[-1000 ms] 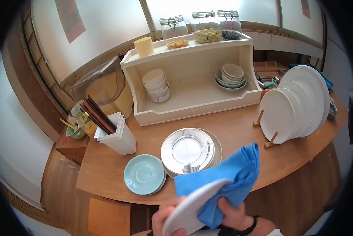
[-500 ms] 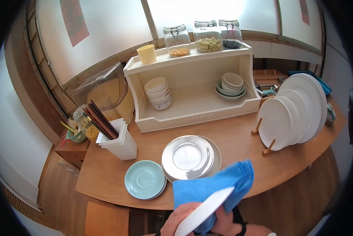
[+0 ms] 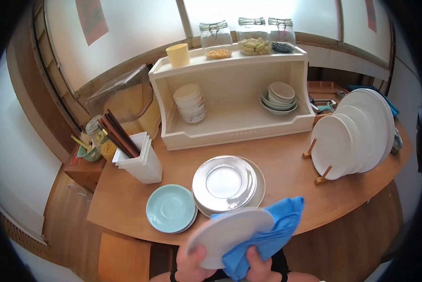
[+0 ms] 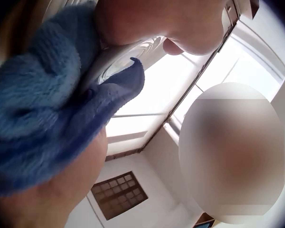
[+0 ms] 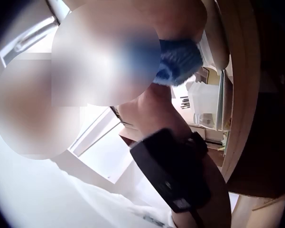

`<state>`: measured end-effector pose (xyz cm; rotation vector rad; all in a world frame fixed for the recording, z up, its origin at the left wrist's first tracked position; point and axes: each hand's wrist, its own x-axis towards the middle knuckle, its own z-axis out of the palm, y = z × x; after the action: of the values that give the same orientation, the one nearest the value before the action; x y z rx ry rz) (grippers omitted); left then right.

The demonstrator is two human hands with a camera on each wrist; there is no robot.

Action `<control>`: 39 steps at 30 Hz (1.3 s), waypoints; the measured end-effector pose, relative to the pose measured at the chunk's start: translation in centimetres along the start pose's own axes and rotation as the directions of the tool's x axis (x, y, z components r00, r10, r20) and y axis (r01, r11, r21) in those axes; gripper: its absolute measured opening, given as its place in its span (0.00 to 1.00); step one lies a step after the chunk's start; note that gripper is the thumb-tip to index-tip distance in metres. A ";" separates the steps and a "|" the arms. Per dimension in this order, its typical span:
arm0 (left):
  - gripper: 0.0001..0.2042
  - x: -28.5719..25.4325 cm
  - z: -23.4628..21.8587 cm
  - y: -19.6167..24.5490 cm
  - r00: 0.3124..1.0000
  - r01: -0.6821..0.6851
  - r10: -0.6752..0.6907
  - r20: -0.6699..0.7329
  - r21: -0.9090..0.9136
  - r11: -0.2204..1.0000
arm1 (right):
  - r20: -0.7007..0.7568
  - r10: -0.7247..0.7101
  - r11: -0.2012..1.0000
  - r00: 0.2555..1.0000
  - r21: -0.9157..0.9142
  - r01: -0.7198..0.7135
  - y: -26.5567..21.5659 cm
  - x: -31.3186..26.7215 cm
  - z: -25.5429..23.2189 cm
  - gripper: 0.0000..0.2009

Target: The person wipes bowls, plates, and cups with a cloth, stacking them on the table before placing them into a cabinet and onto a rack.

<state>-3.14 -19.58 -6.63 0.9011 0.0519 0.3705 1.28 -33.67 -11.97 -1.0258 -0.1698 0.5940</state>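
In the head view a white plate [image 3: 218,237] is held tilted over the table's front edge. My left hand [image 3: 191,264] grips its left rim, the thumb lying on the face turned toward me. At the plate's right side my right hand [image 3: 258,267] pinches it through a blue cloth [image 3: 282,221], thumb in front. Part of the cloth shows behind the plate's upper edge. The left wrist view shows the fuzzy cloth [image 4: 38,85] folded against the plate's shiny underside [image 4: 128,59]. Fingers behind the plate are hidden in the head view.
Just beyond the hands lie a stack of silver-rimmed plates [image 3: 224,183] and pale green saucers [image 3: 171,209]. White plates [image 3: 333,148] stand in a wooden rack at right. A chopstick holder [image 3: 147,164] is at left, a cream shelf [image 3: 234,134] with bowls and jars behind.
The plate has turned from nearly edge-on to show its broad face toward me. Both hands have shifted slightly left with it, and the cloth now covers its lower right part.
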 end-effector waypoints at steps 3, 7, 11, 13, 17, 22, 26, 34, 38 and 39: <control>0.32 1.4 1.7 1.9 0.956 -0.072 0.035 -0.291 -0.117 0.991 | 0.037 -0.145 0.976 0.989 -0.156 0.149 -1.1 0.4 -1.7 0.20; 0.30 2.5 0.1 2.9 0.951 -0.099 0.055 -0.306 -0.131 0.986 | 0.255 -0.514 0.642 0.819 -0.519 0.565 -5.0 2.2 -3.6 0.20; 0.30 2.2 0.6 2.1 0.946 -0.043 -0.025 -0.323 -0.202 0.978 | 0.613 -0.469 0.251 0.635 -0.597 0.762 -6.5 2.2 0.0 0.26; 0.30 0.7 -1.4 1.4 0.961 0.162 -0.226 -0.157 -0.339 0.927 | 0.782 -0.287 0.165 0.553 -0.528 0.833 -5.9 1.9 1.9 0.33; 0.30 0.6 -2.3 -0.3 0.990 0.014 -0.008 -0.144 0.037 0.999 | 0.791 -0.325 0.089 0.519 -0.521 0.849 -6.2 3.8 3.1 0.31; 0.25 0.5 0.4 2.3 0.927 -0.356 0.367 0.079 0.491 0.795 | 0.743 -0.404 -0.014 0.533 -0.588 0.809 -6.1 5.2 2.7 0.34; 0.20 -0.2 0.0 1.7 0.910 -0.414 0.405 0.086 0.172 0.894 | 0.782 -0.332 0.125 0.528 -0.518 0.846 -3.8 2.8 2.9 0.26; 0.25 -5.3 -4.0 1.4 0.905 -0.400 0.423 0.044 0.424 0.813 | 0.810 -0.357 -0.039 0.465 -0.510 0.859 -8.9 5.0 4.5 0.29; 0.27 -7.4 -5.3 -0.3 0.899 -0.377 0.437 0.016 0.536 0.756 | 0.797 -0.348 0.074 0.493 -0.501 0.862 -5.6 4.3 3.8 0.29; 0.28 -7.5 -5.1 -0.9 0.898 -0.368 0.439 0.010 0.565 0.739 | 0.814 -0.331 0.149 0.477 -0.454 0.878 -5.0 4.0 3.7 0.29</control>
<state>-10.95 -18.76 -11.31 1.4788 0.0806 0.8536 5.07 -30.64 -6.36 -1.5733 -1.5651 -0.1532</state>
